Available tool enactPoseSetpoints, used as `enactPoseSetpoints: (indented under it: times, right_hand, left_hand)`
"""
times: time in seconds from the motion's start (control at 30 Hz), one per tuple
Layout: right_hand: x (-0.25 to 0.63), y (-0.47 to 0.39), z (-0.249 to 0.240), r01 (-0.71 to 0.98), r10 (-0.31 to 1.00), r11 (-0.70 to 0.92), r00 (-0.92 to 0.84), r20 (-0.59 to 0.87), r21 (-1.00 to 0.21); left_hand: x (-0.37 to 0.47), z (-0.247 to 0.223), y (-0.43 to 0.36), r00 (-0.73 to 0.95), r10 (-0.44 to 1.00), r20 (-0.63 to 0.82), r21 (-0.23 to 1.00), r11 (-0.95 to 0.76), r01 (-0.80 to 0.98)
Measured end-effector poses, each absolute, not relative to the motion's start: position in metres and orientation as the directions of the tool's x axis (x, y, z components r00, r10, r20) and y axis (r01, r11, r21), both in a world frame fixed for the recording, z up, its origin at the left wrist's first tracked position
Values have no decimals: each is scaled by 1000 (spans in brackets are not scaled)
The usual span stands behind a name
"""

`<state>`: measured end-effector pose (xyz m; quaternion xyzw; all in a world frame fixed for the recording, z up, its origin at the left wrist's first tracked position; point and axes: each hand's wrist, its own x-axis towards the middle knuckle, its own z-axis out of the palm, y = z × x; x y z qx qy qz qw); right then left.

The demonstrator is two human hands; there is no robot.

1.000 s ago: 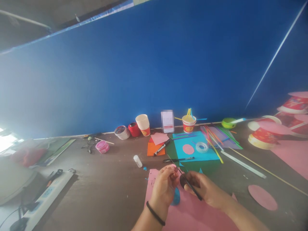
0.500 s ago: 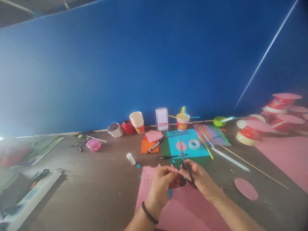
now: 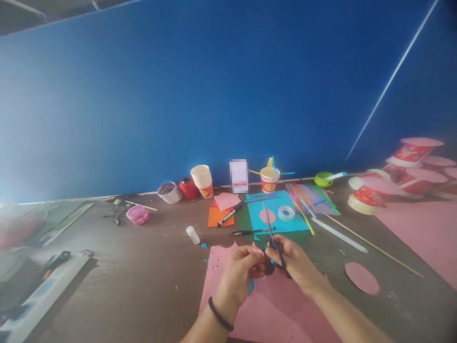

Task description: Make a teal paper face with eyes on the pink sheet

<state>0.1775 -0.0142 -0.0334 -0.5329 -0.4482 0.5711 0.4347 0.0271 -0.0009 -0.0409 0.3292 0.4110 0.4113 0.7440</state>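
One pair of scissors [image 3: 273, 243] in the right hand [image 3: 294, 261], fingers clamped on the handles, blades pointing away. Left hand [image 3: 235, 274] alongside, fingers pinching small pink piece [image 3: 257, 252] above large pink sheet [image 3: 280, 305] on bench [image 3: 143, 271]; pink disc [image 3: 362, 278] lies off right.

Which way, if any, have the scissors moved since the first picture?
Yes: the scissors swung rightward and away, their blades, formerly left of the small pink circle, now crossing it in view.

Left hand [image 3: 243, 267] bare, with slim dark wristband [image 3: 217, 316]; right hand [image 3: 295, 261] bare
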Motion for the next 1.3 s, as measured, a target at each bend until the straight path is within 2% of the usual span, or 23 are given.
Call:
enactPoseSetpoints:
  times: [0.2, 0.4, 0.73, 1.3]
  right_hand:
    - [180, -16, -39, 131, 973, -131, -170, -153, -983]
    - [174, -19, -53, 135, 956, -109, -258, -141, -985]
    - [177, -19, -43, 77, 927, -191, -315, -206, -979]
    - [176, -20, -42, 94, 919, -203, -326, -223, -975]
  left_hand:
    - [21, -43, 7, 232, 881, -413, 726, 472, -499]
    - [20, -42, 10, 201, 884, -421, 683, 455, -571]
    - [21, -42, 8, 191, 882, -430, 672, 454, -585]
    - [22, -43, 7, 172, 873, -457, 691, 470, -549]
